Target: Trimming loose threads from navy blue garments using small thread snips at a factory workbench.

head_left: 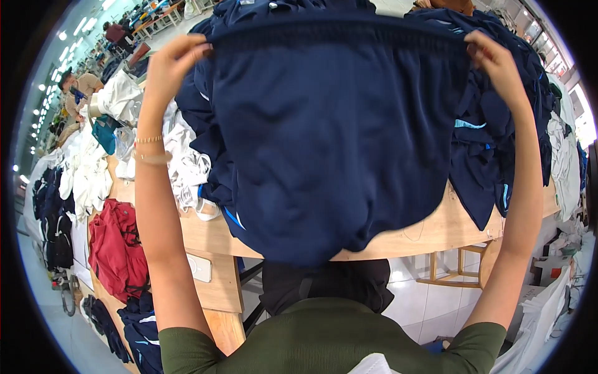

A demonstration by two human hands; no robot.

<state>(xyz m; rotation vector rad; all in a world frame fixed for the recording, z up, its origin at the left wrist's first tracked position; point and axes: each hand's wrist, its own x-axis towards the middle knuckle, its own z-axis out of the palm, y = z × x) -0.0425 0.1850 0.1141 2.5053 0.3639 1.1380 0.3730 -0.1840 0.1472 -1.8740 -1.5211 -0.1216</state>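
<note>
Both my arms are raised, holding up a pair of navy shorts [336, 137] by the two ends of its gathered elastic waistband. My left hand [180, 59] pinches the waistband's left end, and my right hand [492, 59] pinches the right end. Between them the band is drawn out nearly straight, and the fabric hangs down past the table's near edge. Slight blur covers the lower part of the shorts. Behind it, piles of navy garments [479, 149] with light blue trim lie on the wooden table [436, 218]; the shorts hide much of them.
White garments [187, 156] and a red garment [118, 249] lie on the left. A phone-like white object [199, 268] rests on a lower wooden surface. A wooden stool [458, 268] stands below the table at right. Another person [81, 87] is at the far left.
</note>
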